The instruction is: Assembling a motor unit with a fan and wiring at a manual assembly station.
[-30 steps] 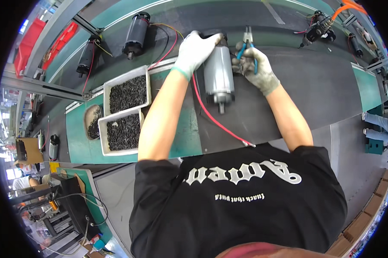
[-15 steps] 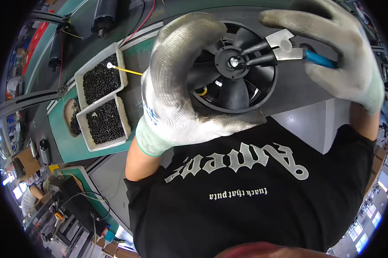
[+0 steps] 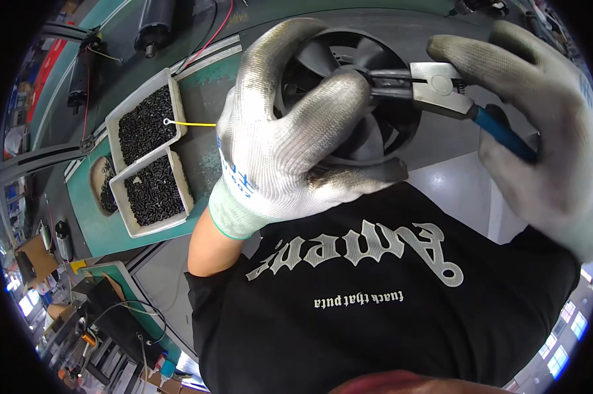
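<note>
My left hand [image 3: 270, 131], in a white knit glove with grimy fingers, grips a round black axial fan [image 3: 375, 134] from its left side. One finger reaches across the fan's face and presses at the hub, covering its centre. In my gloved right hand [image 3: 533, 111] are pliers [image 3: 436, 82] with blue handles and a silver head. Their dark jaws lie over the hub, beside that finger; the tips are hidden. A yellow wire [image 3: 195, 123] with a ring terminal sticks out left of my left hand.
Two white bins [image 3: 118, 139] of small black parts stand on the green mat [image 3: 86, 226] at left, beside a shallow round dish [image 3: 99, 177]. Black cylindrical motors [image 3: 155, 25] with loose wires lie beyond. A metal rail [image 3: 211, 56] runs along the bench.
A left finger has come over the hub, which showed openly before. The pliers' jaws have closed together and lie more level. My right hand has shifted right and down.
</note>
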{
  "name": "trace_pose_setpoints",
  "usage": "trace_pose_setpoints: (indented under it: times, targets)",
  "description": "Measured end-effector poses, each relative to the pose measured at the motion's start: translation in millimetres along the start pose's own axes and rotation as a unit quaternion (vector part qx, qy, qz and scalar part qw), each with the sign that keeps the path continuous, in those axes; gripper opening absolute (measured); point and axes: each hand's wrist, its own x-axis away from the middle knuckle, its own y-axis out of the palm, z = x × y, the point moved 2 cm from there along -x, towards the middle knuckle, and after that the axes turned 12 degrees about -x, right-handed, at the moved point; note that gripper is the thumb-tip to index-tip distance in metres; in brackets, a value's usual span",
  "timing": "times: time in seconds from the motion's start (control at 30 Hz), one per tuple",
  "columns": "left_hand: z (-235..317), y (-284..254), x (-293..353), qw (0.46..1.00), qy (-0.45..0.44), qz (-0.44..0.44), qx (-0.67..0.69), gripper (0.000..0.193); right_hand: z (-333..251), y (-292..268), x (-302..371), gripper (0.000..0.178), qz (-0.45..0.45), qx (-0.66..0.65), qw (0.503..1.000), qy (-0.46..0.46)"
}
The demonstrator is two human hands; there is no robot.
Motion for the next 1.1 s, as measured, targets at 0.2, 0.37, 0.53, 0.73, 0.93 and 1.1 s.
trace_pose_setpoints:
  times: [0.2, 0.37, 0.53, 0.73, 0.93, 1.1]
  targets:
    - [6, -1, 8, 0.999, 0.031, 0.03, -0.013, 0.085, -39, -3, -42, 0.044, -0.023, 0.089, 0.995, 0.045]
    - [5, -2, 22, 0.998, 0.016, 0.04, 0.039, 0.091, 14, -22, 45, 0.044, 0.023, 0.131, 0.991, 0.025]
    - [6, -9, 33, 0.997, 0.021, 0.049, 0.056, 0.103, 69, 49, 65, 0.045, 0.275, 0.049, 0.959, -0.056]
    - [1, -13, 31, 0.993, 0.002, 0.043, 0.106, 0.099, 187, 146, 137, 0.043, 0.366, 0.088, 0.883, 0.28]
    - [-1, -16, 18, 0.999, -0.032, 0.02, 0.019, 0.086, 149, 183, 138, 0.056, 0.418, -0.018, 0.847, 0.327]
    - [29, 6, -19, 0.976, -0.136, -0.049, -0.164, 0.081, 20, 190, 31, 0.071, 0.425, -0.753, 0.486, 0.123]
